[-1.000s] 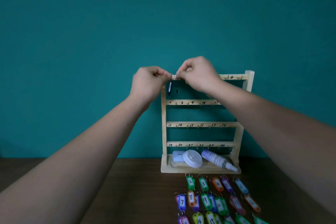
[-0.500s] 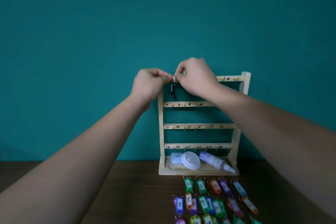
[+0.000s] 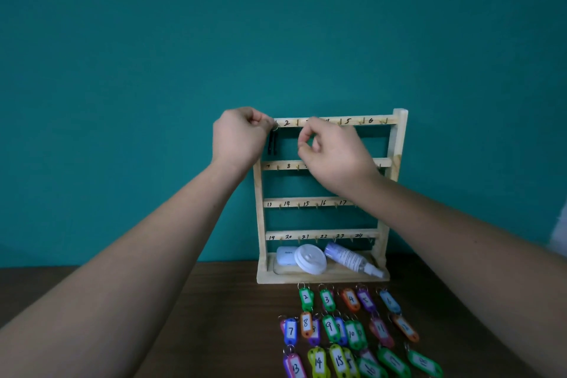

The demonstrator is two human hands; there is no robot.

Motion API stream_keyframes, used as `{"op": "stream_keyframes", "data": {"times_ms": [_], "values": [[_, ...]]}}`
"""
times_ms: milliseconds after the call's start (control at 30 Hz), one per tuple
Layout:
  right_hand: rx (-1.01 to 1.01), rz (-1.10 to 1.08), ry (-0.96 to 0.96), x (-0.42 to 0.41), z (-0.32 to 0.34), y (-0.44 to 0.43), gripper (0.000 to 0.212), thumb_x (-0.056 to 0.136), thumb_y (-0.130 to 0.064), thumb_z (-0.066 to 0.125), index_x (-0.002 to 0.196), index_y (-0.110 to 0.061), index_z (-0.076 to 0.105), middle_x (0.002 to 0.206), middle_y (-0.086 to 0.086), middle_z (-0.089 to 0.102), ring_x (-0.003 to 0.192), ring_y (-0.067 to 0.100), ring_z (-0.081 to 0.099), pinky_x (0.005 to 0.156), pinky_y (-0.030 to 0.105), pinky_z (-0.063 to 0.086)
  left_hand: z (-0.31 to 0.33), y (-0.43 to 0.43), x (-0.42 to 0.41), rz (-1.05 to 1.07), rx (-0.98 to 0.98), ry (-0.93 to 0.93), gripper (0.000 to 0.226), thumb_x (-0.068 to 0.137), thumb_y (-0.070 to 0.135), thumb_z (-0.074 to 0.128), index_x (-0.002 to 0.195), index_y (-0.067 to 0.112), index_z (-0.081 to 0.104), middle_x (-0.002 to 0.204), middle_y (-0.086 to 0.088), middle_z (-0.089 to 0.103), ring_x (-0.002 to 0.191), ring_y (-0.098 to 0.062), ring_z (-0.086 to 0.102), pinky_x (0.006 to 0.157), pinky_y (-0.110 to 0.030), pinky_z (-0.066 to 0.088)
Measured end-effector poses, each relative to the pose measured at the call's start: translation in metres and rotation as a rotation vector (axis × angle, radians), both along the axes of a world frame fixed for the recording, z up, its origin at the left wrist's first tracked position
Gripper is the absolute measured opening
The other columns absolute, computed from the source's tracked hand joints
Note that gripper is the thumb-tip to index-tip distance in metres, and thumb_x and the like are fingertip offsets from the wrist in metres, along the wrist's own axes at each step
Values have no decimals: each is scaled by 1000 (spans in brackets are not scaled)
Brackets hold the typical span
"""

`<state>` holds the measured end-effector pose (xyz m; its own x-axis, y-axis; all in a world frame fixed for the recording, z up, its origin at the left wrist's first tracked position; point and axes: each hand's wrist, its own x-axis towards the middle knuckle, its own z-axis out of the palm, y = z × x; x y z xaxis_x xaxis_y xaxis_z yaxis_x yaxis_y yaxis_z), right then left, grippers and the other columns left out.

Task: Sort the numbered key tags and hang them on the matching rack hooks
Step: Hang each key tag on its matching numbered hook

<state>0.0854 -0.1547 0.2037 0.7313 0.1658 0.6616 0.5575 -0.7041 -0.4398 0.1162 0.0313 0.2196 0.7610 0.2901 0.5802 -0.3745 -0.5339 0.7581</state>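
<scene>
One dark tag (image 3: pixel 58 144) in left hand (image 3: pixel 237 138) at rack (image 3: pixel 396 144) edge

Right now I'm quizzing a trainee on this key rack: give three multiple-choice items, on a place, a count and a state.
1. Where does the dark tag hang? A top bar, left end; B bottom bar; C second bar.
2. How many numbered bars has the rack? A three; B four; C six.
3. The green tag 2 is: A hooked; B lying on the table; C held.
A: it dangles beside the left hand. B: four bars show. B: it lies before the rack.
</scene>
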Motion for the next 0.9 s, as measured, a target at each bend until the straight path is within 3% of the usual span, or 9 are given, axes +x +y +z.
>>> {"op": "stream_keyframes", "data": {"times_ms": [200,400,600,700,800,900], "values": [[-48,44,62,-2,-34,-7,11,94,-22,61,84,-26,64,52,1,61,50,23,59,54,41,55,-13,3,-3,41,40,-57,2,88,25,75,86,23,75,73,11,65,65,-4,56,65,-23,43],[-170,83,152,2,-85,-14,10,95,-22,67,87,-28,68,54,-1,62,48,22,60,52,43,55,-61,3,-27,29,58,-57,6,89,23,74,84,23,71,74,8,67,67,-4,58,62,-17,42],[-296,63,369,3,-144,-16,10,96,-25,66,89,-28,73,80,-12,71,68,9,67,66,34,57,-139,4,-41,-46,156,120,10,91,21,74,83,26,73,77,13,69,76,3,62,62,-6,39],[-364,30,451,2,-170,-17,10,93,-23,69,90,-25,77,89,-6,74,78,11,68,72,34,57,-173,5,-43,-111,233,228,19,91,11,69,83,27,74,79,15,71,80,3,64,65,-7,43],[-415,-38,504,2,-191,-16,13,92,-28,70,85,-21,78,81,2,76,75,16,72,72,38,61,-199,2,-44,-191,298,329,21,92,8,65,87,26,76,82,15,73,80,-1,66,74,-19,51],[-440,-84,544,6,-206,-15,24,91,-38,68,82,-17,76,76,4,75,72,20,71,70,42,62,-217,-5,-41,-229,412,351,18,94,12,69,89,28,77,83,16,70,80,0,64,73,-20,49]]}}
